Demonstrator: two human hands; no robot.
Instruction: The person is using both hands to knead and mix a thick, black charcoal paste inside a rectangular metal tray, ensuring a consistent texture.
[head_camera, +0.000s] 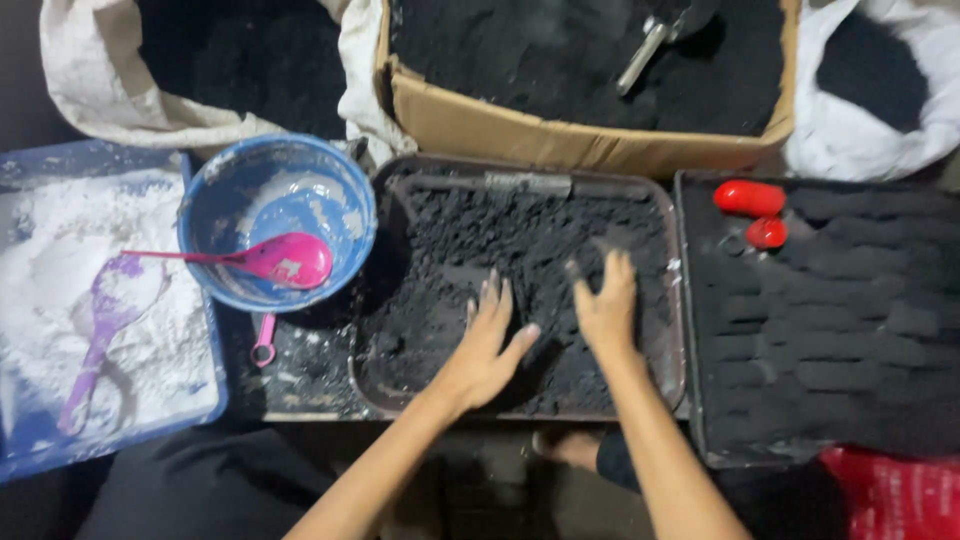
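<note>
Dark tray (372, 330): black powder (520, 250), centre; left hand (487, 345) and right hand (605, 305) flat on it, fingers spread, grasping nothing. Blue bowl (345, 195): pink spoon (275, 258). Blue tub (30, 165): white powder (60, 240). Cardboard box (500, 130): black powder, scoop (650, 45).

A brown cardboard box (560, 135), open-topped and full of black powder, stands just beyond the fingers (610, 270). Left of it slumps an open off-white sack (110, 100); far right of the fingers, a white bag (850, 140). A red bag (890, 495) lies at near right.
</note>
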